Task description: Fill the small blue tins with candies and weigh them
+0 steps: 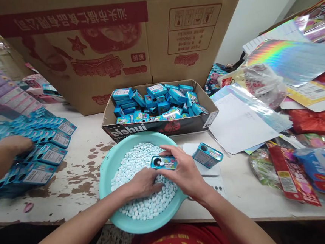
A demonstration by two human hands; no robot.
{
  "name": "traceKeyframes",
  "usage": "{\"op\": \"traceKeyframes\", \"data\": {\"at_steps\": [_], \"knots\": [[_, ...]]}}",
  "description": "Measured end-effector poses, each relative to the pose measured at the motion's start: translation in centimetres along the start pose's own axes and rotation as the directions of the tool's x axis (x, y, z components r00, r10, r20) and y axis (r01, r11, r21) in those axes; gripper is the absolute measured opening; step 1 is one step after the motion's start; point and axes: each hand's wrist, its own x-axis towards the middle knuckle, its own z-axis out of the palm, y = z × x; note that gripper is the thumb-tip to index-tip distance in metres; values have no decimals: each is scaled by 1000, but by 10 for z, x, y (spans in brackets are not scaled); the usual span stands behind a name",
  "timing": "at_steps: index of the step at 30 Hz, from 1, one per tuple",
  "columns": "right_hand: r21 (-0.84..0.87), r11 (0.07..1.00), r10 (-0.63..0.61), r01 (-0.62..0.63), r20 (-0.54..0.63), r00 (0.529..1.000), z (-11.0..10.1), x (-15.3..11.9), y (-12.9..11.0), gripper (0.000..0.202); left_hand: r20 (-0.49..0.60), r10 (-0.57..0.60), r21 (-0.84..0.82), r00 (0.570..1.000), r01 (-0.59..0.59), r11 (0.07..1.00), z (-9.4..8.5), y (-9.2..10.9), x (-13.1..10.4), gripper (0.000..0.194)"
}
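Note:
My right hand (188, 173) holds a small blue candy box (170, 163) over the bowl, fingers and thumb gripping its sides. The box has a round dark hole in its top, with white candies showing at the hole. Close against the box, my left hand (145, 182) is bent, its fingers curled; whatever they hold is hidden. Under both hands sits a turquoise plastic bowl (106, 176) with many pale blue and white candies (143, 211). Just right of my right hand, another blue box (207, 155) with a hole stands on a white scale (215, 176).
Behind the bowl is an open carton (157, 130) of blue boxes, before a large cardboard box (172, 34). At left, another person's hand (18, 144) touches rows of blue boxes (51, 154). Papers (239, 119) and packets (292, 175) lie at right.

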Motion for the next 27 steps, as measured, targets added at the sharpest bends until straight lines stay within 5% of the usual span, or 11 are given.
{"op": "traceKeyframes", "data": {"at_steps": [3, 5, 9, 12, 15, 18, 22, 27], "knots": [[12, 1000, 29, -29, -9, 1000, -1, -4, 5, 58, 94, 46, 276, 994, -71, 959, -11, -6, -6, 17], [17, 998, 59, -59, -14, 998, -1, -6, 6, 59, 53, 32, 325, 998, -47, 945, -17, -7, -9, 16], [-11, 999, 34, -34, 5, 999, 2, -6, 6, 59, -98, -148, -47, 984, 144, 988, -28, 8, -15, 9], [-87, 996, -10, 14, 43, 999, 11, -5, 6, 62, -156, -297, -465, 942, 195, 863, -33, 32, -19, 18], [-176, 981, -52, 81, 161, 986, 26, -3, 6, 64, -336, -246, -703, 909, -68, 708, -30, 56, -17, 25], [-151, 986, -39, 76, 235, 971, 36, -2, 2, 63, -512, -183, -738, 839, -320, 594, -22, 69, -11, 22], [-89, 995, -33, 49, 177, 984, 37, -1, -4, 72, -578, -154, -711, 801, -402, 576, -13, 72, -5, 17], [-50, 997, -53, 60, 134, 990, 34, -2, -1, 74, -580, -109, -695, 808, -421, 583, -10, 74, -5, 15]]}}
